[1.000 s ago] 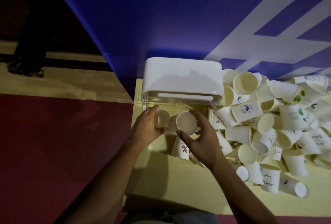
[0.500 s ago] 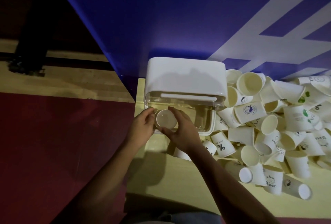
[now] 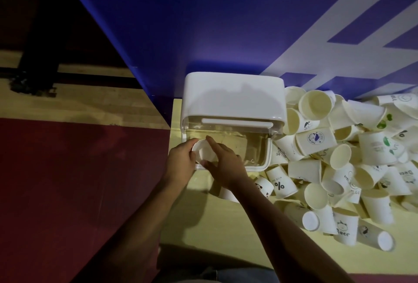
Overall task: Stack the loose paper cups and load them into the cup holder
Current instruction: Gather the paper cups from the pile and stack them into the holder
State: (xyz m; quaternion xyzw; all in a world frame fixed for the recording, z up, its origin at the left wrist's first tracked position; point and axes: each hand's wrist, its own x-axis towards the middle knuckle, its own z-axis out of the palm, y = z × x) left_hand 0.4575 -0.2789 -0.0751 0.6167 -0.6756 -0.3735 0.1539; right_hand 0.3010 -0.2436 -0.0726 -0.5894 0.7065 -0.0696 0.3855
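A white cup holder with a clear open drawer stands on the yellow table against the blue wall. At the drawer's left end sits a white paper cup, open side up. My left hand holds its left rim with curled fingers. My right hand grips it from the right, index finger over the far rim and thumb below. A big heap of loose paper cups lies to the right of the holder.
The yellow table ends at its left edge beside the holder; red and wooden floor lies beyond. The blue wall rises right behind the holder. A cup marked with a percent sign lies near my right forearm.
Both hands brought the cup from in front of the drawer to its left end and lowered it in. The view shifted slightly.
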